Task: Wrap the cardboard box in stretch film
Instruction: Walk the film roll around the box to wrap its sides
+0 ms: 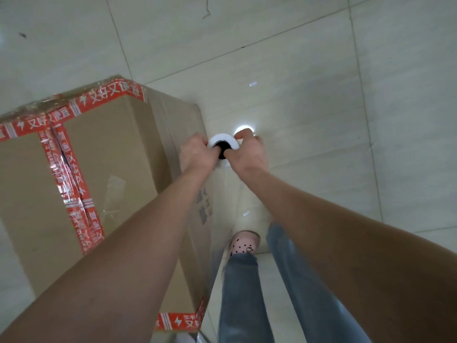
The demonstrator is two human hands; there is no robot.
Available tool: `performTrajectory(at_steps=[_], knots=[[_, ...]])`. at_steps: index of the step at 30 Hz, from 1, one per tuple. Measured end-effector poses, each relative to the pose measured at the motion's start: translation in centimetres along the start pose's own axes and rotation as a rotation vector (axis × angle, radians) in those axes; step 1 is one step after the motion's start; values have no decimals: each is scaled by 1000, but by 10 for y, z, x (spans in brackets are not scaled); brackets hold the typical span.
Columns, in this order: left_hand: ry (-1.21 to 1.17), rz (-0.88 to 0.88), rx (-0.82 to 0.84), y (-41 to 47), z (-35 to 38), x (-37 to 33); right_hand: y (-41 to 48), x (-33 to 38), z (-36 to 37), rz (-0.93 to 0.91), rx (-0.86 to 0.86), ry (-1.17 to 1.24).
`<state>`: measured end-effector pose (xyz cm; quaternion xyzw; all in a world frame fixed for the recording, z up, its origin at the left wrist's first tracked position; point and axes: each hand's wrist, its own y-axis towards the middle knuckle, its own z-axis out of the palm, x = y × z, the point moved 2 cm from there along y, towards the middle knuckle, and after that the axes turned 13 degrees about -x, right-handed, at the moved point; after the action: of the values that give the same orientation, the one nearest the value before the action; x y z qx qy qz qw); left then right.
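Both left hand (195,154) and right hand (250,154) grip film roll (223,139) top, right of cardboard box (111,157); a slack pull likely leaves loose wrap.

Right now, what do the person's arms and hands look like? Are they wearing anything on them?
The left arm and right arm are bare, no sleeves in view. The left hand and the right hand wear no gloves. Neither wrist carries a watch or bracelet.

I've got the cardboard box (99,169) on the floor (321,95) at left, the film roll (223,141) upright just right of its far corner. The left hand (195,154) is on the roll's left side, the right hand (249,154) on its right.
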<state>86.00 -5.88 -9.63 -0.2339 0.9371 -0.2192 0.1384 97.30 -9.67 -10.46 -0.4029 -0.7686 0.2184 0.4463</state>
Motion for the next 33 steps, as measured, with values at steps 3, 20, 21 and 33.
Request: performTrajectory(at_steps=[3,20,21,33], knots=[[-157,-191,28,1,-3,5,9,14,7,7,19,15],[419,581,115,40,-22,-42,27,38,12,-18,78,-103],[386,523,110,44,-25,-42,30,43,11,-19,76,-104],[50,9,119,82,-46,-33,55,103,19,0,29,-36]])
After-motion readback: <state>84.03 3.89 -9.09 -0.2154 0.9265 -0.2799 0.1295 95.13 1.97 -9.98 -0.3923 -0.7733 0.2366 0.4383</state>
